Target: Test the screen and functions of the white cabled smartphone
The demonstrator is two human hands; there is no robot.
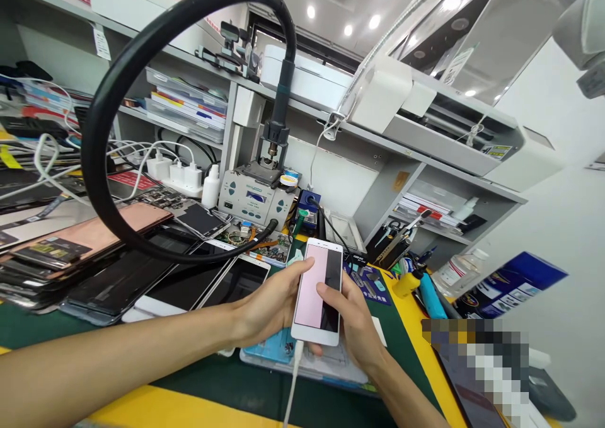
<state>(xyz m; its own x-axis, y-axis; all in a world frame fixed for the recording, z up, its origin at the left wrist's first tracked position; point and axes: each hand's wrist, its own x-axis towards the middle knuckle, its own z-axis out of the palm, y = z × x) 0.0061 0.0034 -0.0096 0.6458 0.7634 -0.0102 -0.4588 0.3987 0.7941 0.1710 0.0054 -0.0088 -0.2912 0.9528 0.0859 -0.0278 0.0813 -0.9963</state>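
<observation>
Both of my hands hold a white smartphone upright above the green mat. My left hand grips its left edge, the thumb lying on the upper left of the screen. My right hand wraps the right edge, and its thumb touches the middle of the screen. The display is pale pink on the left and dark on the right. A white cable runs down from the phone's bottom end. Most of my fingers are hidden behind the phone. Under it lies a light blue tray or case, partly covered.
Stacked phones and panels fill the left side. A hot air station with a looping black hose stands behind. Chargers sit on a power strip. At right are a clear bottle, a yellow bottle and a blue box.
</observation>
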